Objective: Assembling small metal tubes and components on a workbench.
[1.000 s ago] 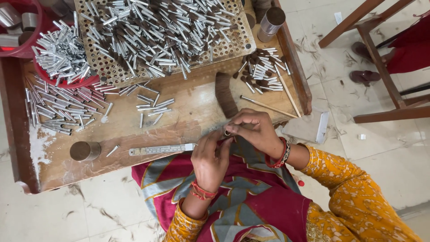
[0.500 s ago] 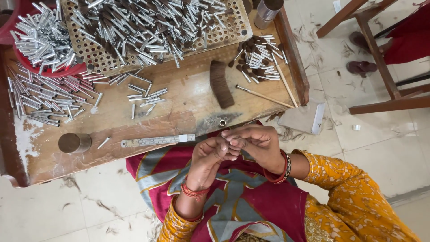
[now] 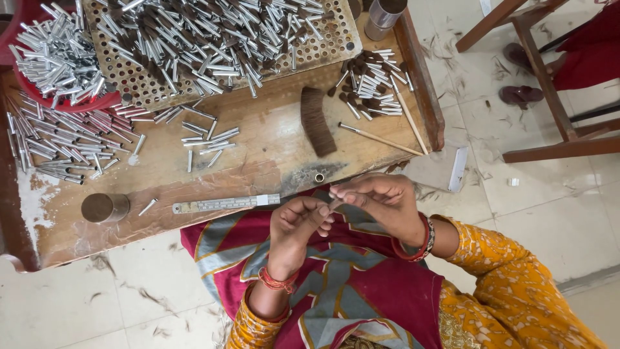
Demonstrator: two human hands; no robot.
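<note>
My left hand (image 3: 297,223) and my right hand (image 3: 381,200) meet over my lap, just off the front edge of the wooden table (image 3: 271,139). Their fingertips pinch a small thin piece (image 3: 336,204) between them; it is too small to tell what it is. Both wrists wear red bangles. A tiny metal ring (image 3: 319,177) lies on the table edge just above my hands. A metal ruler (image 3: 226,203) lies to the left of my left hand. A brown bristle bundle (image 3: 318,121) lies further up the table.
A perforated tray (image 3: 129,77) heaped with metal tubes fills the table's far side. A red bowl (image 3: 97,102) of tubes and loose tubes (image 3: 58,139) lie left, brown-tipped tubes (image 3: 371,84) and wooden sticks (image 3: 381,139) right. A brown cylinder (image 3: 103,207) stands near left. Chair legs (image 3: 549,97) rise on the right.
Both hands have drawn back from the table edge toward my lap, still pinching the small piece together. The things on the table have not moved.
</note>
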